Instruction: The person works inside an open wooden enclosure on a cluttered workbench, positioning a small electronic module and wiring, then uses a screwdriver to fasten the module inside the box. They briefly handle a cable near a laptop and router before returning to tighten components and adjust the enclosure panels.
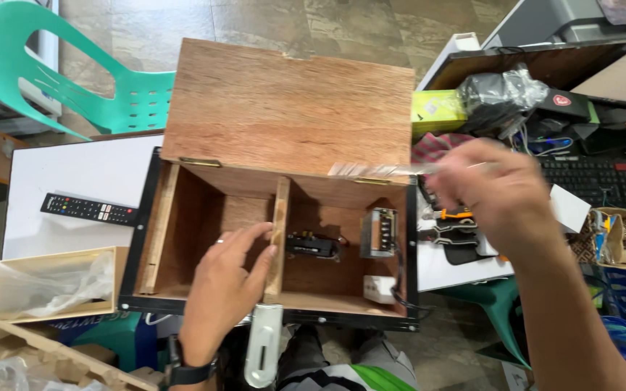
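Head view of an open, hinged brown plywood box (306, 217) with black edging, seen from above; its lid (291, 105) stands raised at the far side on 2 brass hinges. A thin upright wooden divider (278, 239) splits the interior into 2 compartments.

The left hand (222, 289), with a ring on 1 finger and a black wrist strap, lies inside the left compartment near the front edge of the box; its fingers are loosely spread, with the fingertips (266, 242) touching the left face of the divider.

The right hand (501, 195) is raised over the right edge of the box and blurred by motion. It pinches a thin, pale, translucent strip (378, 169) that extends leftward along the rear edge of the box, level with the hinges; the exact finger positions cannot be made out.

The right compartment holds 3 items: a small black component (314, 245) just beside the divider, a grey metal cased unit (379, 233) toward the right wall, and a small white block (380, 288) in the front right corner.

A silver hasp (263, 347) hangs from the front edge of the box. A black remote control (88, 209) lies on a white board (74, 174) left of the box. Orange-handled pliers (452, 214) lie right of the box, and a green plastic chair (74, 80) stands beyond the far left corner.
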Demonstrator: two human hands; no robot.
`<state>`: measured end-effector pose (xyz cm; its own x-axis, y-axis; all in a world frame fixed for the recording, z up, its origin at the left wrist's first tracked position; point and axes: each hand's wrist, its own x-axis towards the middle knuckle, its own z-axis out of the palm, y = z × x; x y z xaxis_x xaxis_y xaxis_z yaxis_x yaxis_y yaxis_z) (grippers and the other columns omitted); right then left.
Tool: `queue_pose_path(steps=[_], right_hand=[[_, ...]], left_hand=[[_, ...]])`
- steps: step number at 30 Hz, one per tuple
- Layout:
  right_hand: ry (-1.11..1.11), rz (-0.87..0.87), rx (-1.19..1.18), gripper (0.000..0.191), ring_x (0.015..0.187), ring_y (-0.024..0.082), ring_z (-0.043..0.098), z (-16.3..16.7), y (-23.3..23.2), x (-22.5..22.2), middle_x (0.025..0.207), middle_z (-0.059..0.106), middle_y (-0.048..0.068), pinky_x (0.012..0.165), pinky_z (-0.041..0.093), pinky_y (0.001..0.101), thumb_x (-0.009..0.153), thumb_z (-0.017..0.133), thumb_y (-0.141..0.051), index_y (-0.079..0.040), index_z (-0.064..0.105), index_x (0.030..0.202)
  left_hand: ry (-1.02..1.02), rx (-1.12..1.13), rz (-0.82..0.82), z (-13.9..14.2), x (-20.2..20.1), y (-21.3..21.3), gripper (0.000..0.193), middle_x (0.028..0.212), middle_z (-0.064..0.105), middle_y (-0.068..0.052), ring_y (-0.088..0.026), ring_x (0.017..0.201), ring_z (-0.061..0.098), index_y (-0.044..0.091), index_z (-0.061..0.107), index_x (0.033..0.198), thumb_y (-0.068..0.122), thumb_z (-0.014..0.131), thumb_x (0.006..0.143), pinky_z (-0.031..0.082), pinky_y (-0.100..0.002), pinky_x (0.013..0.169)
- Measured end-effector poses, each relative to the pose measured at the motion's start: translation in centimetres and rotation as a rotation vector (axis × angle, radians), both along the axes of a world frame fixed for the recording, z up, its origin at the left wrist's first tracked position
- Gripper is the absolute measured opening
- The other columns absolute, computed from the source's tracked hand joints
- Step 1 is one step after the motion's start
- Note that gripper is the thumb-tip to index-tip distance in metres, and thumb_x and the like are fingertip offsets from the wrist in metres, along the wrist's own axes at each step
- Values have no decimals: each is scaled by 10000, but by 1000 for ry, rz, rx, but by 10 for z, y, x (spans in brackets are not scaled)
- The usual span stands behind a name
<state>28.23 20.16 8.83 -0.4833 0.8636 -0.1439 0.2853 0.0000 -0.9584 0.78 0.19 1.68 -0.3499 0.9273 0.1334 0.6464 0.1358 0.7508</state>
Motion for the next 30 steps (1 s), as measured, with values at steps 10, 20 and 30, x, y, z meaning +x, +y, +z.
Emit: queue_pose_path(steps=[10, 20, 30], right_hand=[[398, -30, -448, 215, 645, 103, 407, -107, 19, 76, 777, 489, 17, 574, 350, 251, 1090, 561, -179, 20, 641, 1102], [3, 88, -482, 120, 768, 121, 637, -238, 17, 163, 844, 648, 8, 680, 524, 292, 935, 639, -83, -36, 619, 1044], [-505, 294, 87, 265, 834, 274, 689, -304, 3, 174, 875, 716, 120, 766, 539, 377, 802, 733, -170, -66, 740, 1045]], left_hand=[[162, 85, -4, 50, 55, -8, 324, 1108, 737, -146, -353, 1011, 691, 47, 693, 1183, 167, 716, 883, 535, -417, 851], [-7, 246, -28, 34, 154, -2, 146, 1011, 754, -107, -270, 936, 729, 33, 726, 1054, 88, 690, 924, 572, -352, 817], [-128, 184, 123, 0, 186, 3, 155, 1006, 748, -115, -238, 868, 755, 16, 728, 1053, 78, 663, 926, 597, -319, 766]])
